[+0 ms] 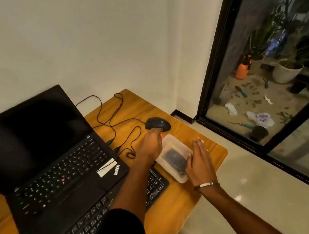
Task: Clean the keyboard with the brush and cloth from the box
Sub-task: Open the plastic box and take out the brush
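**Both hands at the lidded box, keyboard waiting nearer the body**

Far left, the open laptop (53, 158) sits dark on the wooden desk (179, 197); the external keyboard (96, 219) lies in front of it, running from the lower left up toward the box, its right end just short of the box's near corner. The left hand (151, 146) reaches across that keyboard to the box's far-left corner, fingers curled downward at the rim, though whether they actually grip the lid cannot be told. The translucent box (174, 158) lies with its long axis slanting away from the person, a dark shape inside, probably the cloth or brush. The right hand (199, 160) stands on edge against the box's right side, fingers straight and together, steadying it. Both hands are at the box, so the lid looks ready to come off.

A wired mouse (157, 124) rests just beyond the left hand. Right of the desk: pale floor, then a glass door (269, 63) onto potted plants.
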